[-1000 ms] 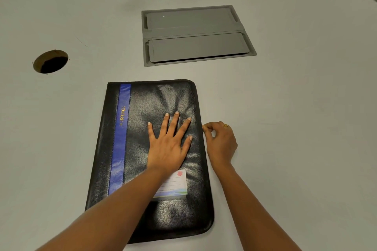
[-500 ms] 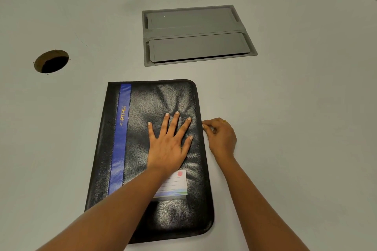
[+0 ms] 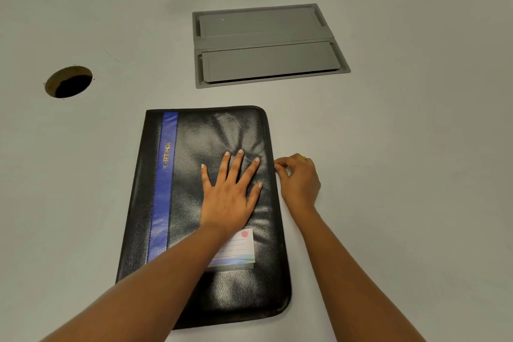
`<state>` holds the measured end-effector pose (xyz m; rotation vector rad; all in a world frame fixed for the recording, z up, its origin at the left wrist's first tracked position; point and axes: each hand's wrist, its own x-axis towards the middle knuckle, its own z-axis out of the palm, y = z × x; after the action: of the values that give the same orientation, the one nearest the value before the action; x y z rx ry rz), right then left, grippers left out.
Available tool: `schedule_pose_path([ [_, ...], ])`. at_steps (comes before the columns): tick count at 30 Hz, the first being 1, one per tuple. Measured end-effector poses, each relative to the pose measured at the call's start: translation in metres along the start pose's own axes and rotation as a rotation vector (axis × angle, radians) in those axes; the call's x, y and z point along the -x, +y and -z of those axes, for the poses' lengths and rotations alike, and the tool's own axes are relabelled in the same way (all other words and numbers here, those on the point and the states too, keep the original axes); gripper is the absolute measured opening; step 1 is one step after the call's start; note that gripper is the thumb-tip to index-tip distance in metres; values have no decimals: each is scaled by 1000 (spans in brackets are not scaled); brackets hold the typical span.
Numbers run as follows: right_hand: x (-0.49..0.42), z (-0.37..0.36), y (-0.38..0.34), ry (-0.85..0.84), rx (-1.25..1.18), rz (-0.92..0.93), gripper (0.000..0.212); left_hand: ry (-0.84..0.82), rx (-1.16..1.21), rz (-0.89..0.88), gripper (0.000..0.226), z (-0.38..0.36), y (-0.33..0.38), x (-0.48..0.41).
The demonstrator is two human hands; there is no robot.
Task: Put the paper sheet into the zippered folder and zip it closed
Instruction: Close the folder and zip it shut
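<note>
A: On the table [image 3: 388, 175], why is the left hand [image 3: 227, 197] flat on the folder [image 3: 191, 230]?

B: Probably to pin it down; fingers spread, palm pressed. The right hand [image 3: 298, 180] pinches something at the right edge, likely the zipper pull.

A: And the folder?

B: Black, blue stripe, creased, lying closed. No paper visible; presumably inside.

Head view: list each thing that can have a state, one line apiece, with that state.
zippered folder: cover shut, flat on the table; whether fully zipped cannot be told.
left hand: open, palm pressed flat on the cover.
right hand: fingertips pinched at the folder's right edge; the zipper pull is too small to see.
table hatch: both flaps closed.
cable hole: uncovered.
</note>
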<state>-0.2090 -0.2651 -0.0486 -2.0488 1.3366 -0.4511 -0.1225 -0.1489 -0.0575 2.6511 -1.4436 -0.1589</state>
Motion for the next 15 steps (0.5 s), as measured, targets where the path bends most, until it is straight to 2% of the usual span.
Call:
schedule_pose_path([
  [15, 9, -2, 9, 22, 24, 60, 15, -6, 2, 1, 55, 1, 0, -1],
])
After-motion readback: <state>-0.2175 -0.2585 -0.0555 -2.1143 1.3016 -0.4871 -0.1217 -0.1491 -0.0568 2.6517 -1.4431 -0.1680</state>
